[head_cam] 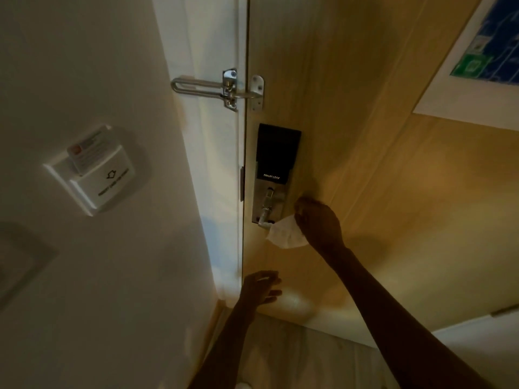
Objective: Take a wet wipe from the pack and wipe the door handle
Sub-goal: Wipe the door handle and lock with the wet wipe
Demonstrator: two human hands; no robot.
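Wipe [285, 234] in your right hand [318, 224]: that is the centre of the head view. Your fingers are closed around the white wet wipe, which bunches out below and to the left of your knuckles. Its upper edge touches the outer end of the door handle [265, 217], a silver lever sticking out from the lower part of the lock plate. Whether your palm also presses on the lever you cannot tell, since the hand and wipe cover that end.

Your left hand [262, 287] hangs lower, near the door's edge, fingers spread and loosely curled with nothing in them. It is well apart from the handle and does not clearly touch the wood.

The smart lock [278, 153] sits directly above the handle, a black panel with white lettering over a brushed metal plate. Higher still, a silver swing-bar guard [222, 89] bridges the gap between the white frame and the wooden door [379, 136].

On the wall to your left, a white key card holder [92, 171] carries a card in its slot. A framed plan [483, 57] with blue and green areas hangs on the door at the upper right. The pack of wipes does not appear in this view.
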